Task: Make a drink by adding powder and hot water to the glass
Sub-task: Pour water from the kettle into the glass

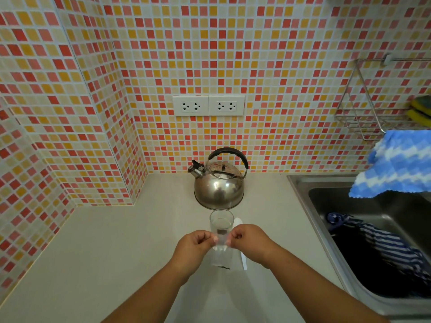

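A clear glass [221,221] stands on the pale counter [116,241], just in front of a steel kettle [219,183] with a black handle. My left hand [194,245] and my right hand [248,241] each pinch one top corner of a small clear plastic bag [220,255], held between them in front of the glass. A dark bit of powder lies at the bag's bottom edge. A white plastic spoon [241,250] lies on the counter to the right of the glass, partly behind my right hand.
A steel sink [349,206] is at the right, with a blue striped cloth [384,243] in it. A blue-white cloth [398,164] hangs from a wire rack [363,113] with sponges. Two wall sockets [208,105] sit above the kettle. Tiled walls close the back and left.
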